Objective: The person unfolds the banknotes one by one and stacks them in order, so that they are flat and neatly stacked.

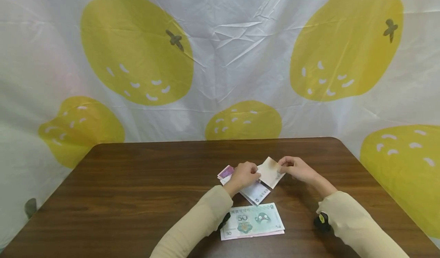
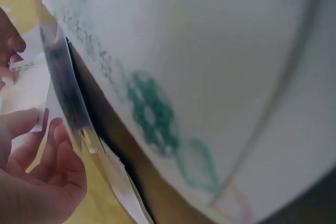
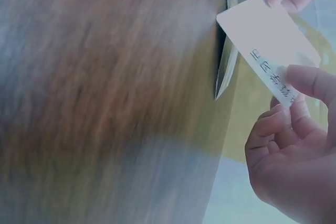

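A small pale paper note with a brownish corner and printed characters on one edge is raised between both hands. My left hand pinches its left side between thumb and fingers. At the opposite side, the thumb and fingers of my right hand grip it too; in the right wrist view the thumb lies over the printed edge of the note. Below the left hand, white play banknotes overlap on the table, partly covered by that hand. A purple-pink note sticks out behind it.
Nearer me, a green play banknote marked 50 lies on a pinkish one, its left edge by my left wrist. The brown wooden table ends at the back against a white curtain with yellow fruit prints.
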A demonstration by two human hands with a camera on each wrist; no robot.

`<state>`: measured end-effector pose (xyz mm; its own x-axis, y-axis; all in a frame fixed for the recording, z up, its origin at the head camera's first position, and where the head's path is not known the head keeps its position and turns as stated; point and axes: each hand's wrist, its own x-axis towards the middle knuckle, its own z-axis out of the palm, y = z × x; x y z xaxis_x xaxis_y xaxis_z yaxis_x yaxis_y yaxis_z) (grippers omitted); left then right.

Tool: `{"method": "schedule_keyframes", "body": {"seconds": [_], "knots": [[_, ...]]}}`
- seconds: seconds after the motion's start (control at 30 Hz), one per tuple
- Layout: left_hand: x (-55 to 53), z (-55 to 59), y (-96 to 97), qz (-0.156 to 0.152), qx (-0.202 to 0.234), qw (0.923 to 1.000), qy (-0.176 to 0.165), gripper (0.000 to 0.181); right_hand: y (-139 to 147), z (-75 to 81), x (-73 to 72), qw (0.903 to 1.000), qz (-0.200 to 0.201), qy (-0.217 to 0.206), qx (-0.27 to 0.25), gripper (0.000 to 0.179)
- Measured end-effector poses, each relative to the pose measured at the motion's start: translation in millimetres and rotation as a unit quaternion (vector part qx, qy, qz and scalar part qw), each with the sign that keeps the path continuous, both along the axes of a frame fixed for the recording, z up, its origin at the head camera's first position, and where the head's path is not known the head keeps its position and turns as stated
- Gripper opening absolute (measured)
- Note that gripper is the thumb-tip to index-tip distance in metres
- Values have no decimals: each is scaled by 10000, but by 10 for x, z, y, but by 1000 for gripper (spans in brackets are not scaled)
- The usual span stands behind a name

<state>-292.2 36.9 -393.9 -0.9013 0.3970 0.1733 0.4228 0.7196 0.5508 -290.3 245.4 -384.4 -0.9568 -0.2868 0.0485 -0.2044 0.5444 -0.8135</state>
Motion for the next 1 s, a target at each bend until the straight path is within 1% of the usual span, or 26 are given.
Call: {"method": "schedule_keyframes", "body": {"seconds": [0.03, 0.13, 0.2, 0.33, 0.4, 0.5, 0.6, 0.7, 0.87, 0.93, 1.0], "knots": [[0, 7, -9, 22, 87, 9999, 90, 13, -4, 1, -3, 10000, -30, 45, -29, 17], [2, 30, -37, 53, 369, 9992, 123, 13, -27, 7, -7, 9996, -146, 165, -195, 21], [-5, 42, -58, 77, 524, 9986, 49, 13, -43, 16, -8, 9990, -187, 213, -331, 23], [-21, 40, -101, 101, 1018, 9946, -182, 13, -87, 49, 1, 9972, -438, 114, -600, 29], [-26, 36, -125, 100, 1364, 9901, -320, 12, -110, 69, 9, 9957, -605, 30, -703, 33], [-32, 25, -157, 138, 1808, 9826, -409, 12, -145, 91, 20, 9924, -820, -144, -911, 37], [-30, 18, -183, 213, 2131, 9757, -468, 11, -181, 100, 32, 9883, -960, -341, -1132, 36], [-27, 16, -199, 356, 2376, 9697, -434, 11, -220, 100, 49, 9847, -1064, -495, -1289, 35], [-17, 15, -211, 560, 2760, 9587, -412, 12, -281, 87, 79, 9832, -1013, -621, -1384, 36], [-7, 16, -216, 577, 2903, 9542, -439, 12, -302, 77, 84, 9835, -944, -639, -1407, 36], [3, 13, -215, 584, 3085, 9481, -502, 12, -321, 65, 88, 9834, -900, -632, -1445, 35]]}}
